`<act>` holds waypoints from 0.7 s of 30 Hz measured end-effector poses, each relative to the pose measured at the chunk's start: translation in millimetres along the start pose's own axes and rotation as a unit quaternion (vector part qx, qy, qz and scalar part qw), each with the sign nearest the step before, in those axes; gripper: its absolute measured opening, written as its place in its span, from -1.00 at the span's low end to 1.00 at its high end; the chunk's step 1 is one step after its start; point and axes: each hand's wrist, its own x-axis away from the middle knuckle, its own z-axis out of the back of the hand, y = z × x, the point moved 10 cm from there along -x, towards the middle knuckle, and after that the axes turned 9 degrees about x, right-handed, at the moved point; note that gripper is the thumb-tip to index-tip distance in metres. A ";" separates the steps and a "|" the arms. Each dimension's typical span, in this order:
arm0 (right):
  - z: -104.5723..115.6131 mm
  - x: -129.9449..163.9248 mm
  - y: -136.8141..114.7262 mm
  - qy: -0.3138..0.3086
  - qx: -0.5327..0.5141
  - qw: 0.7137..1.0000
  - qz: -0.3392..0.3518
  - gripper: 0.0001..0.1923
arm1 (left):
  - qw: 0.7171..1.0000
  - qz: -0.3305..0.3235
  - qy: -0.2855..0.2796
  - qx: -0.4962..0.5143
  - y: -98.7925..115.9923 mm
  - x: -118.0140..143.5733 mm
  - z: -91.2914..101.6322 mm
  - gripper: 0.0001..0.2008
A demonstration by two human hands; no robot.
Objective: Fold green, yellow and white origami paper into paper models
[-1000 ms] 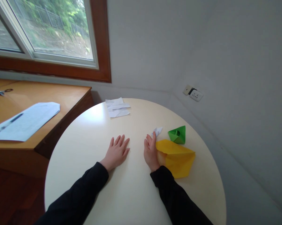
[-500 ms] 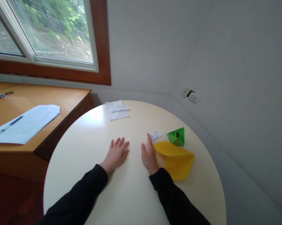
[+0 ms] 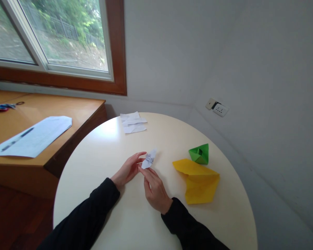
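both hands, left hand and right hand, have fingers pinching a small white folded paper just above the counter

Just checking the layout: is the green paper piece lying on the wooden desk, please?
No, the green paper piece sits on the round table, beside the yellow paper.

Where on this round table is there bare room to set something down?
The widest bare patch on the round table lies between the left hand and the white scraps at the far edge. The near edge by the sleeves is bare too. It is crowded on the right, where the yellow folded paper and green paper piece sit, and around the small white piece both hands hold.
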 end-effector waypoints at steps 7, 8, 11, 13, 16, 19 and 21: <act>0.8 0.4 6.2 0.000 -0.024 1.000 -0.006 -0.51 | 1.000 0.022 -0.016 0.009 -3.4 4.3 -9.3 -0.68; 0.7 0.6 7.2 -0.001 -0.027 1.000 -0.009 -0.52 | 0.999 0.024 -0.021 0.011 -3.6 4.1 -9.5 -0.68; 0.4 1.7 10.1 0.000 -0.035 0.999 -0.020 -0.56 | 0.998 0.037 -0.034 0.025 -5.9 3.6 -9.0 -0.67; 0.1 2.7 11.7 0.002 -0.036 0.999 -0.026 -0.59 | 0.998 0.049 -0.040 0.031 -8.5 3.6 -7.7 -0.65; -1.4 3.6 15.2 0.000 -0.032 0.999 -0.037 -0.64 | 0.998 0.050 -0.040 0.027 -9.0 3.4 -5.3 -0.63; -1.9 3.7 18.9 0.002 -0.034 0.998 -0.050 -0.69 | 0.999 0.038 -0.021 0.012 -6.6 2.6 -1.1 -0.65; -1.4 3.4 19.8 0.007 -0.036 0.998 -0.052 -0.71 | 0.999 0.032 -0.006 0.002 -5.5 2.0 1.4 -0.67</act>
